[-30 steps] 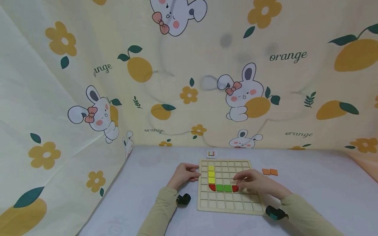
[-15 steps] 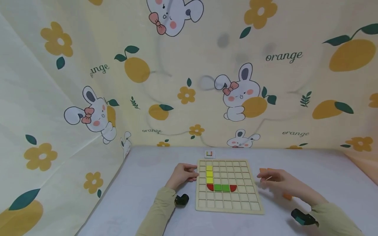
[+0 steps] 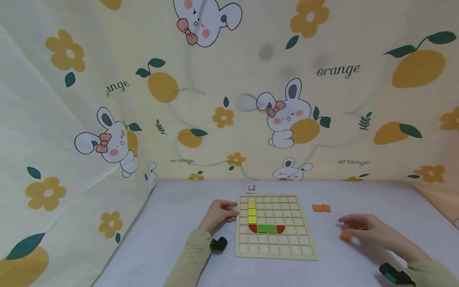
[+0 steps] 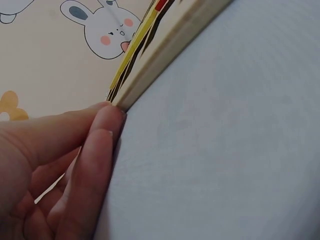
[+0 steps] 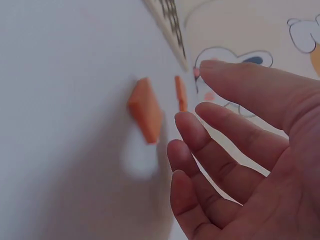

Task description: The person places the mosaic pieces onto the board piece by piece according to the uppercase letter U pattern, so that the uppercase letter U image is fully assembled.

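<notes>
A light wooden grid board (image 3: 292,249) lies on the white table, bearing yellow square tiles (image 3: 252,212) in a column. Below them runs a row of green square tiles (image 3: 267,229) between two red rounded-corner tiles (image 3: 281,229). My left hand (image 3: 219,213) holds the board's left edge between thumb and fingers, also seen in the left wrist view. My right hand (image 3: 373,231), well right of the board, hovers with parted fingers over a single orange tile (image 3: 345,236). In the right wrist view that orange tile (image 5: 145,111) lies apart from the fingertips, and nothing is held.
Two more orange tiles (image 3: 321,208) lie side by side, right of the board. A small pattern card (image 3: 252,188) sits behind the board's back edge. A curtain (image 3: 201,119) printed with rabbits and oranges hangs behind the table.
My right hand has left the red tile at the row's right end and moved right, past the board, to the single orange tile. My left hand has stayed at the board's edge.
</notes>
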The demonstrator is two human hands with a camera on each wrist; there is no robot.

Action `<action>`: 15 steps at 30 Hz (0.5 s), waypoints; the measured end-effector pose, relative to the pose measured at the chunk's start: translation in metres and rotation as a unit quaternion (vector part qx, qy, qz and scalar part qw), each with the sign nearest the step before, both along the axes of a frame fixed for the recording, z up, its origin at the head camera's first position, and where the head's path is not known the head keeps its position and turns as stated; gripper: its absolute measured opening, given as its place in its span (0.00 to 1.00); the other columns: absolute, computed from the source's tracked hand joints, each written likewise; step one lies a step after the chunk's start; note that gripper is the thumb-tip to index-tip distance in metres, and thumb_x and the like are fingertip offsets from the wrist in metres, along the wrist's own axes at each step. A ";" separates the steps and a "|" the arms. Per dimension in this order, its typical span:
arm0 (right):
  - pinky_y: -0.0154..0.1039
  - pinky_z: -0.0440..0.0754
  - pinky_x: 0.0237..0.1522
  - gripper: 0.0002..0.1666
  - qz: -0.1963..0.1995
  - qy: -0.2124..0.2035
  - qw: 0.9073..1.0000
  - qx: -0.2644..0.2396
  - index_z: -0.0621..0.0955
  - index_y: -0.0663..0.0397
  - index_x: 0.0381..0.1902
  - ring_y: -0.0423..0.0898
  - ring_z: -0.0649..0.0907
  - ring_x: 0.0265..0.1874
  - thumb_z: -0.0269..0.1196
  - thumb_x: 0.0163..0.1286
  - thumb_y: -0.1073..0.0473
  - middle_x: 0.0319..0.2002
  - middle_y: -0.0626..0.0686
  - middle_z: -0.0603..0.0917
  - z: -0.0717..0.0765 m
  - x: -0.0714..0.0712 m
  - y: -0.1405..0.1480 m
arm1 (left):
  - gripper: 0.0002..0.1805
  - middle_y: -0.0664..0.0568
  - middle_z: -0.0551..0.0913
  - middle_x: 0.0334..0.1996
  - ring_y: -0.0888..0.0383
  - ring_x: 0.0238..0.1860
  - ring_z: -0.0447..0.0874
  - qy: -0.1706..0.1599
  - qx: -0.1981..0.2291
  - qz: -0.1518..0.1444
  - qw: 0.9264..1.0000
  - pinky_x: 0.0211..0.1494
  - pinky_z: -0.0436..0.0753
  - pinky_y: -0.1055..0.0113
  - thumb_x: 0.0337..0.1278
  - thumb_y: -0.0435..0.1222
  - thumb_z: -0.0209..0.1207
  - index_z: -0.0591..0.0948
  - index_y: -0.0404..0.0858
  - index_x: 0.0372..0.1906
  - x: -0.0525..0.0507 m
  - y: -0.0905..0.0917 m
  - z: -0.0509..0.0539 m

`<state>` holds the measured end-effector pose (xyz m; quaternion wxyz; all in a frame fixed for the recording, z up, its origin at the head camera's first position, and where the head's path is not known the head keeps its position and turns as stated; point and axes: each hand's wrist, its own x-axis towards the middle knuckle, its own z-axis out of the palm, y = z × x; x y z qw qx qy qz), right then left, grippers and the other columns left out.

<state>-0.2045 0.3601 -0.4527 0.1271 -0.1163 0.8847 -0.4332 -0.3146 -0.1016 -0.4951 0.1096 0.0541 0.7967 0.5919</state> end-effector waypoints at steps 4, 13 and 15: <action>0.30 0.80 0.38 0.30 0.015 -0.003 1.000 0.005 0.73 0.74 0.56 0.35 0.79 0.38 0.66 0.64 0.56 0.46 0.60 0.82 -0.008 0.002 0.007 | 0.20 0.48 0.83 0.29 0.57 0.25 0.85 0.000 0.003 0.000 1.000 0.31 0.86 0.66 0.48 0.30 0.69 0.82 0.33 0.51 0.000 -0.001 -0.001; 0.28 0.79 0.40 0.35 0.007 0.009 0.999 0.048 0.75 0.69 0.55 0.39 0.77 0.40 0.71 0.57 0.52 0.50 0.60 0.81 -0.014 0.004 0.008 | 0.20 0.48 0.83 0.29 0.57 0.25 0.85 0.002 -0.001 0.003 1.000 0.30 0.85 0.66 0.48 0.29 0.69 0.83 0.34 0.50 0.001 0.000 -0.001; 0.28 0.78 0.40 0.34 -0.005 0.007 0.998 0.059 0.76 0.66 0.54 0.43 0.77 0.41 0.72 0.55 0.51 0.49 0.57 0.81 -0.015 0.003 0.006 | 0.20 0.48 0.83 0.29 0.57 0.25 0.85 0.003 -0.002 0.003 1.000 0.30 0.85 0.66 0.48 0.29 0.69 0.83 0.34 0.50 0.001 0.000 -0.001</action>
